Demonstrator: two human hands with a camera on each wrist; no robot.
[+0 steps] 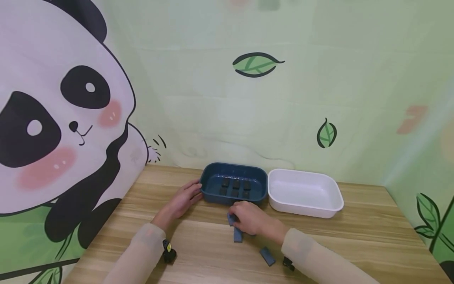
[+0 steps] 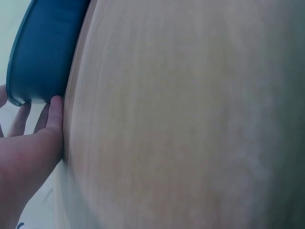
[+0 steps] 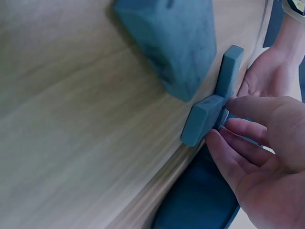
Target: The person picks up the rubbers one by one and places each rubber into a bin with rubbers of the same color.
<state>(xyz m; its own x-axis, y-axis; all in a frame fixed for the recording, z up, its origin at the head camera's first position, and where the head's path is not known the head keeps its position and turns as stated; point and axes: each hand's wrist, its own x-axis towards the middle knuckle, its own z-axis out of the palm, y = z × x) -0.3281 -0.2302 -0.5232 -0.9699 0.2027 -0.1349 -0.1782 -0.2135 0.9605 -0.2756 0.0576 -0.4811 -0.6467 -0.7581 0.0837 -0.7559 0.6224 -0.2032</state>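
A dark blue bin (image 1: 234, 199) stands at the back of the table with several small dark blocks (image 1: 236, 184) in two rows on its floor. My left hand (image 1: 184, 199) rests its extended fingertips against the bin's left end; the left wrist view has these fingers (image 2: 55, 112) low on the bin wall (image 2: 45, 52). In front of the bin, my right hand (image 1: 251, 218) pinches a blue-grey rectangular block (image 3: 202, 119) between thumb and fingers. Another such block (image 1: 238, 235) lies just below it, and one more (image 1: 252, 235) is mostly hidden under the hand.
A white bin (image 1: 305, 209) stands right beside the blue one. Nearer the front of the wooden table (image 1: 202, 248) lies a separate blue-grey block (image 1: 267, 256), close to the right wrist camera (image 1: 288, 263). Behind the table hangs a green backdrop (image 1: 198, 118) with a panda.
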